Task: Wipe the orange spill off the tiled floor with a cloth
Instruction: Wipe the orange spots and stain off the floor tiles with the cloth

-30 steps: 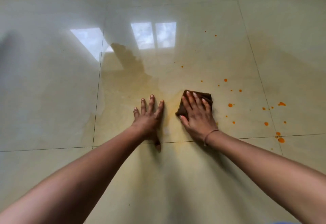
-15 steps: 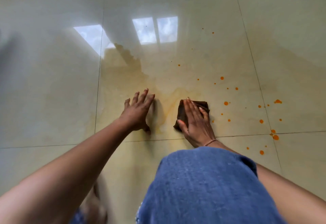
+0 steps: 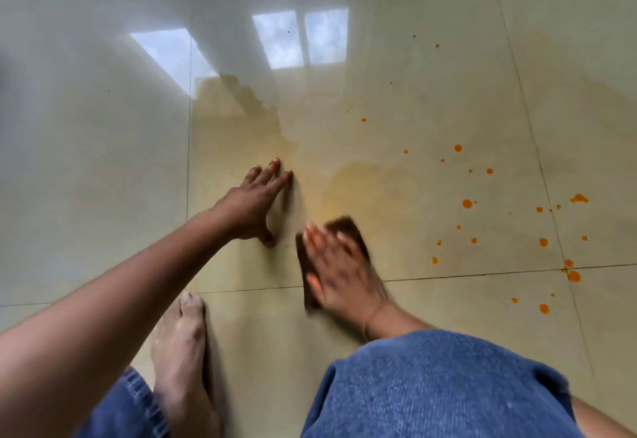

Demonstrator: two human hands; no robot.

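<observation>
My right hand (image 3: 339, 274) presses flat on a dark brown cloth (image 3: 348, 231) on the glossy beige tiled floor (image 3: 448, 317); both are motion-blurred. A pale orange smear (image 3: 368, 186) lies just beyond the cloth. Several bright orange drops (image 3: 467, 203) are scattered to the right, some along the grout lines near an orange drop (image 3: 574, 276). My left hand (image 3: 256, 201) rests flat on the floor to the left of the cloth, fingers spread, holding nothing.
My bare left foot (image 3: 179, 344) stands on the tile near the bottom, below my left arm. My right knee in blue denim (image 3: 441, 389) fills the lower right. Window reflections (image 3: 300, 39) shine on the floor farther away.
My right hand has dragged the cloth back toward me over the grout line. The view has tilted down, so my foot and knee show more. My left hand stays planted.
</observation>
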